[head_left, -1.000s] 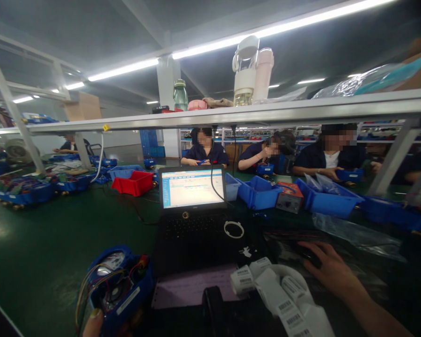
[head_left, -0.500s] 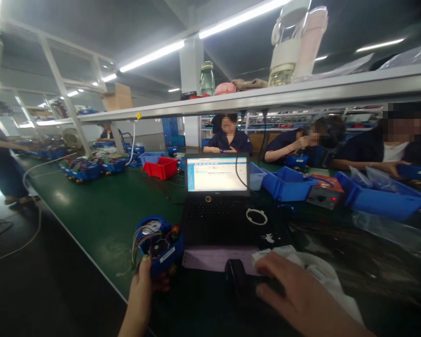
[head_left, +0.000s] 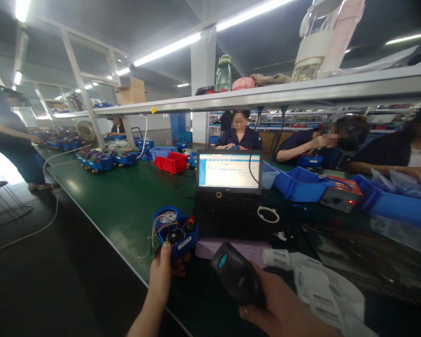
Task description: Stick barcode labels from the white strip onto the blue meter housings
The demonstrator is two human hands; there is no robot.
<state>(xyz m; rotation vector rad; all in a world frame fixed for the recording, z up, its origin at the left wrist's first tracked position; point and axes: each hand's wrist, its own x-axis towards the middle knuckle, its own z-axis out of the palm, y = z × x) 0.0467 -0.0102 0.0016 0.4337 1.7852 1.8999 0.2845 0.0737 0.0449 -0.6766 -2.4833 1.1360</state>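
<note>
Scanning seems the step in hand: right hand point(head_left: 284, 311) is closed around a black barcode scanner point(head_left: 236, 276) at the near edge of the green surface point(head_left: 126, 206). Left hand point(head_left: 161, 276) grips the blue wired meter unit point(head_left: 175, 231), just left of the laptop point(head_left: 229, 187). By my judgement, the scanner must now face the unit's label.

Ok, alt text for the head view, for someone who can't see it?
The right hand grips a black handheld scanner while the left hand holds a blue wired device on a green bench, in front of an open laptop. Barcode labels lie alongside.
</note>
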